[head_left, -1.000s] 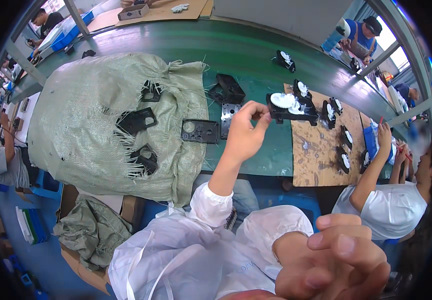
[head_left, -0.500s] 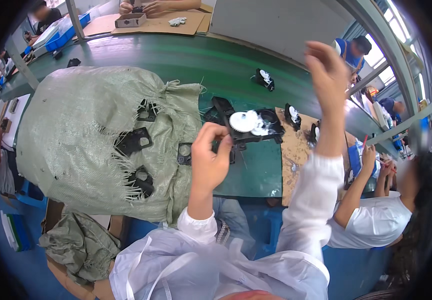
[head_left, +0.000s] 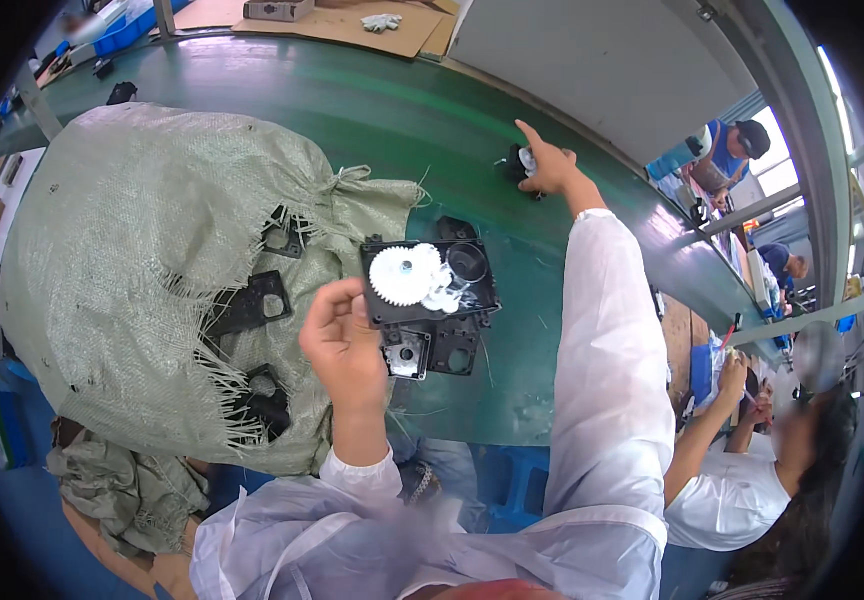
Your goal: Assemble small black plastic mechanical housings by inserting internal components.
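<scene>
My left hand pinches the left edge of a black plastic gear housing. In the housing sit a large white gear and smaller white gears smeared with white grease, beside a round recess. Below it on the green surface lie other black plastic housings, one with a light square face. Stretched far forward, my right hand is at a small black part with a white gear on the green belt. Its index finger and thumb are spread around this part; the other fingers are partly hidden.
A large woven sack fills the left, with black housings at its torn opening. Cardboard with a white glove lies across the belt. At right, a co-worker in white sits near a blue bin.
My right hand has swung from its raised position down and left to the small black part. My left hand has shifted left with the housing, now turned more squarely into view.
</scene>
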Available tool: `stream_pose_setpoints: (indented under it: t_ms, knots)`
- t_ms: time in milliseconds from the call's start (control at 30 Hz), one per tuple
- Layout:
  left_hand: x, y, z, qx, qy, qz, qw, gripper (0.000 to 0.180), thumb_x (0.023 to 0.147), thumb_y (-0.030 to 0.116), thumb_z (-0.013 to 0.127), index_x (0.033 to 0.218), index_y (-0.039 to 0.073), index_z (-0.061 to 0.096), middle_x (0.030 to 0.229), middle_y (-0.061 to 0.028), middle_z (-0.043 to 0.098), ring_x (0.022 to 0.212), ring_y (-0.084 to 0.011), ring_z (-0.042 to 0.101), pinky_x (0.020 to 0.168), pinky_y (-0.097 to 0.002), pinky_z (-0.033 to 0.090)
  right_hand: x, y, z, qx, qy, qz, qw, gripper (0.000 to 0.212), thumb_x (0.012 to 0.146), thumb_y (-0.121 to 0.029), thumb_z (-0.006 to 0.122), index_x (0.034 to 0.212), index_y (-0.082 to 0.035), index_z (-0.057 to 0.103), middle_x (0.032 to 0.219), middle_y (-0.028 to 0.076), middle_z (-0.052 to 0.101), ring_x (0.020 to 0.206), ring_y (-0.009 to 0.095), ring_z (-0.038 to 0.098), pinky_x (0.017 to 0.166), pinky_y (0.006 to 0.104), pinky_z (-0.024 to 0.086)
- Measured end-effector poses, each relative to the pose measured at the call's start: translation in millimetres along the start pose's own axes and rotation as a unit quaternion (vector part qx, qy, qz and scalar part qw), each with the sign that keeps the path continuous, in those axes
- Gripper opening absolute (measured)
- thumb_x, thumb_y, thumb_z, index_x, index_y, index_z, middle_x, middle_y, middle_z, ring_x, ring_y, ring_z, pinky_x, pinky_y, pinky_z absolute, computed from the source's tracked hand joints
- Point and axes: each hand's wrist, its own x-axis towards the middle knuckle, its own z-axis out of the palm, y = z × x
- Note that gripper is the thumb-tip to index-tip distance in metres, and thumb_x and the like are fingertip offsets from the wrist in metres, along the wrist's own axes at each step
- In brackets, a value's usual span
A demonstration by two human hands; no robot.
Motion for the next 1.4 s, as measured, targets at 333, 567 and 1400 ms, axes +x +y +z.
stream_pose_setpoints:
  t_ms: [333, 567, 1400]
  knots:
    - [14.4, -27.2, -23.9, -0.186, -0.021, 0.160, 0.969, 0.015, 0.100, 0.017, 0.052, 0.109, 0.005, 0.056, 0.104, -0.0070, 0.060, 0.089, -0.0149, 0.058, 0.078, -0.0262, 0.048, -87.2, -61.3, -46.7, 0.015, -0.063, 0.085, 0.994, 0.097, 0.067, -0.025, 0.084, 0.148, -0.029, 0.031, 0.122, 0.009, 0.068, 0.109, 0.034, 0.063, 0.104, 0.0517, 0.031]
    - [8.0, -33.9, -27.7, -0.225, -0.008, 0.117, 0.967, 0.022, 0.102, 0.025, 0.050, 0.109, 0.005, 0.057, 0.107, -0.0067, 0.060, 0.092, -0.0161, 0.058, 0.080, -0.0278, 0.048, -172.5, -82.4, -36.3, -0.081, -0.084, 0.096, 0.988, 0.087, 0.070, -0.035, 0.080, 0.146, -0.022, 0.039, 0.126, 0.016, 0.066, 0.113, 0.034, 0.063, 0.101, 0.0514, 0.035]
    - [-5.9, -35.9, -1.6, -0.257, -0.037, -0.033, 0.965, 0.016, 0.099, 0.018, 0.047, 0.105, 0.007, 0.058, 0.094, -0.0021, 0.061, 0.081, -0.0101, 0.056, 0.076, -0.0236, 0.045, -250.4, -140.4, -36.2, 0.391, -0.025, 0.073, 0.917, 0.067, 0.078, -0.028, 0.079, 0.129, 0.006, 0.052, 0.116, 0.022, 0.064, 0.103, 0.031, 0.067, 0.083, 0.0374, 0.056]
